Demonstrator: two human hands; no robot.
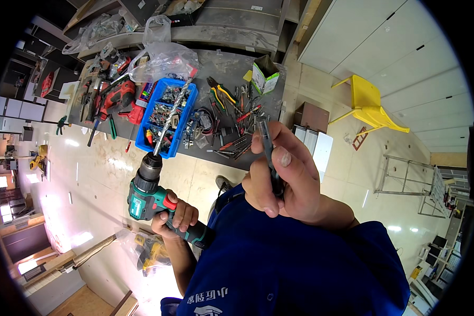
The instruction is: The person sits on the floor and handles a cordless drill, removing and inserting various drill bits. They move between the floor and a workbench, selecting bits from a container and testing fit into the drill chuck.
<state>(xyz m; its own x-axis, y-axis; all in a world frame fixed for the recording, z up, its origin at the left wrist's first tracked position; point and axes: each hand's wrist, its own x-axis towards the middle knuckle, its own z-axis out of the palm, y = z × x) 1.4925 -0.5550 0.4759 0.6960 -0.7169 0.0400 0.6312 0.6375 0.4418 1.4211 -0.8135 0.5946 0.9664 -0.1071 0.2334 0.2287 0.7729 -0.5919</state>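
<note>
My left hand (178, 217) is wrapped round the grip of a green and black cordless drill (144, 196). Its chuck carries a long silver spiral drill bit (169, 124), which points away over a blue compartment tray (177, 140) of small metal fittings. In front of my chest, my right hand (296, 176) pinches a slim dark rod-shaped piece (266, 138) upright. Its top end looks pale and glassy; the fingers cover much of the lower part, so its exact kind does not show.
The grey workbench (210, 60) ahead bears red power tools (118, 97), yellow-green pliers (224, 95), several loose hand tools, a plastic bag (163, 60) and a green-white box (265, 76). At right stand a yellow chair (366, 95) and a metal frame (405, 178). Bagged yellow tools (151, 253) lie lower left.
</note>
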